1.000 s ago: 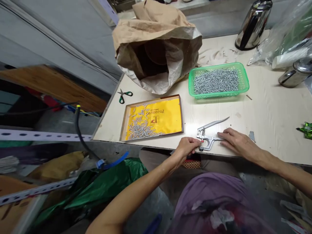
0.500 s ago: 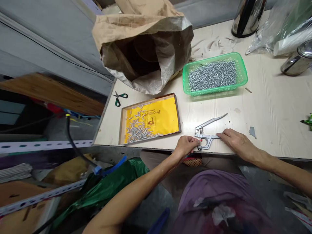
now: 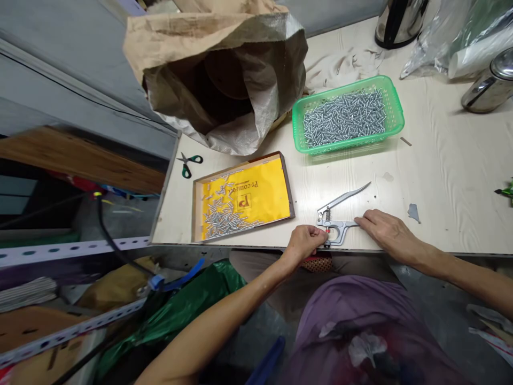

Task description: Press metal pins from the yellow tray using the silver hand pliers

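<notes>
A pair of silver snap-fastener pliers (image 3: 340,226) lies near the front edge of the table, its spring-loaded handles apart. My right hand (image 3: 387,233) pinches the end of the lower handle between thumb and fingers. At the jaw end, my left hand (image 3: 303,241) has its thumb and forefinger pressed together beside a small red part. Whatever is between those fingertips is hidden. Left of the pliers is a shallow box (image 3: 287,184) lined with yellow, where small silver metal pieces (image 3: 224,218) are heaped. Behind the pliers, a green plastic basket (image 3: 348,142) holds many small silver springs (image 3: 344,118).
Black-and-green scissors (image 3: 187,164) lie by the table's left edge. A large open paper sack (image 3: 224,32) stands at the back left. A steel kettle (image 3: 401,24), clear plastic bags (image 3: 435,40) and a metal cup (image 3: 487,88) are at the back right.
The view has shifted slightly, so the table things appear a little farther left. Both hands keep their places at the pliers, with no clear change in grip.
</notes>
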`<state>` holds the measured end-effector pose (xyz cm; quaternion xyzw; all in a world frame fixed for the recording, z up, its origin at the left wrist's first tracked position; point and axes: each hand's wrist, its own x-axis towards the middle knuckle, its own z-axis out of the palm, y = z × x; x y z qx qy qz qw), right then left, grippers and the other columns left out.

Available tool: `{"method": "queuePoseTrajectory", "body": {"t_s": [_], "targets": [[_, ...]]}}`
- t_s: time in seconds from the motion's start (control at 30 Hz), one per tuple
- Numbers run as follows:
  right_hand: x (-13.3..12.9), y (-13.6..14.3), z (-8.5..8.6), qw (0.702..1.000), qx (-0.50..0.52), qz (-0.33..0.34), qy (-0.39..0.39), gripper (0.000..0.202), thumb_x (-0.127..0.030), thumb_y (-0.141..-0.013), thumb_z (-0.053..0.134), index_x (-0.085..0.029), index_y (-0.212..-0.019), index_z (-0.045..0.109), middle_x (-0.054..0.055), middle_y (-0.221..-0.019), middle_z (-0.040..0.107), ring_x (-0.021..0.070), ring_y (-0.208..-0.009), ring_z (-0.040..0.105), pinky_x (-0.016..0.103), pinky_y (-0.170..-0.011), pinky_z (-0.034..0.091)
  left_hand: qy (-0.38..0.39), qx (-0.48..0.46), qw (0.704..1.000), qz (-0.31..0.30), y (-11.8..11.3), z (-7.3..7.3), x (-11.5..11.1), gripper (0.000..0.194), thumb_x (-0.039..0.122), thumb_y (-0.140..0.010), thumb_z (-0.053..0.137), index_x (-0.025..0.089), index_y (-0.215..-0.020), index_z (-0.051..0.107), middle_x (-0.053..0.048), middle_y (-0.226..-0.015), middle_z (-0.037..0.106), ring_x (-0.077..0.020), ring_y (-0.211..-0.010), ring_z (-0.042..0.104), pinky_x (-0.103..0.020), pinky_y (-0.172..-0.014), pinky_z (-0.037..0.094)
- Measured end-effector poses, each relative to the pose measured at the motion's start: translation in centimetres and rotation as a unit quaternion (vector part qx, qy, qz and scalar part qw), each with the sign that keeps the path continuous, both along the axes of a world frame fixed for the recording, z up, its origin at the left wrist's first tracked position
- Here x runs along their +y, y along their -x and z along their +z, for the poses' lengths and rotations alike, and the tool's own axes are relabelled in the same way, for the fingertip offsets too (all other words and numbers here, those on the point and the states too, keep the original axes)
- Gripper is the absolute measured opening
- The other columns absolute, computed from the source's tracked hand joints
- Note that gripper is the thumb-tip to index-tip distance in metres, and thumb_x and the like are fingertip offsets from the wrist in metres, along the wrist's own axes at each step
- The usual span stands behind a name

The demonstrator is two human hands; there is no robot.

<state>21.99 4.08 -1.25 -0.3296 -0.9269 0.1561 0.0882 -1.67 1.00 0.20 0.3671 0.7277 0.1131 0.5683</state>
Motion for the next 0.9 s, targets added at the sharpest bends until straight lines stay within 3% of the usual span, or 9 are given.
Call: {"method": "queuePoseTrajectory", "body": {"t_s": [0.23,0.33,0.43,0.67,0.8,0.9], "targets": [[0.2,0.1,0.6,1.0,-0.014,-0.001,0.015,0.029,-0.004,-0.092,0.034,-0.017,-0.094,0.06,0.008,-0.088,0.059,0.0188,-0.076,0.052,0.03,-0.065,0.04,-0.016,0.036,0.999,-0.018,-0.3,0.2,-0.4,0.017,0.029,-0.067,0.065,0.012,-0.066,0.068,0.005,-0.048,0.05,-0.0059,-0.042,0.04,-0.018,-0.045,0.029],[2.1,0.7,1.3,0.999,-0.007,0.004,0.041,0.026,-0.014,-0.097,0.034,-0.018,-0.102,0.06,0.008,-0.096,0.059,0.018,-0.078,0.052,0.029,-0.063,0.039,-0.011,0.026,1.0,-0.004,-0.4,0.3,-0.6,0.021,0.033,-0.067,0.066,0.013,-0.067,0.068,0.005,-0.045,0.048,-0.0067,-0.042,0.04,-0.019,-0.045,0.029],[4.7,2.2,1.3,0.999,-0.032,-0.011,-0.005,0.033,-0.009,-0.095,0.033,-0.019,-0.114,0.057,0.011,-0.108,0.059,0.0211,-0.088,0.051,0.032,-0.067,0.038,-0.008,0.01,1.0,0.003,-0.4,0.4,-0.8,0.028,0.041,-0.066,0.067,0.013,-0.066,0.067,0.006,-0.043,0.045,-0.0069,-0.042,0.039,-0.019,-0.043,0.026],[9.0,4.5,-0.5,0.992,-0.087,0.046,-0.075,0.027,-0.005,-0.092,0.038,-0.02,-0.084,0.06,0.01,-0.086,0.061,0.024,-0.086,0.044,0.036,-0.07,0.032,0.0,0.003,1.0,-0.004,-0.1,0.2,-0.9,0.035,0.048,-0.066,0.069,0.013,-0.067,0.066,0.007,-0.043,0.042,-0.0064,-0.042,0.035,-0.019,-0.044,0.024],[9.7,4.4,-0.4,0.992,-0.081,0.05,-0.079,0.029,-0.008,-0.094,0.037,-0.02,-0.085,0.061,0.01,-0.086,0.062,0.024,-0.087,0.045,0.036,-0.072,0.031,0.018,0.013,1.0,-0.011,-0.1,0.0,-0.7,0.031,0.045,-0.068,0.069,0.013,-0.068,0.066,0.007,-0.042,0.041,-0.0061,-0.04,0.034,-0.019,-0.043,0.025],[9.7,3.7,-0.2,0.994,-0.065,0.046,-0.069,0.023,-0.021,-0.098,0.042,-0.02,-0.09,0.064,0.011,-0.091,0.064,0.0258,-0.093,0.047,0.037,-0.076,0.033,0.034,0.009,0.999,-0.008,-0.1,0.1,-0.6,0.03,0.043,-0.07,0.068,0.013,-0.07,0.066,0.008,-0.041,0.041,-0.0061,-0.038,0.034,-0.019,-0.042,0.026]]}}
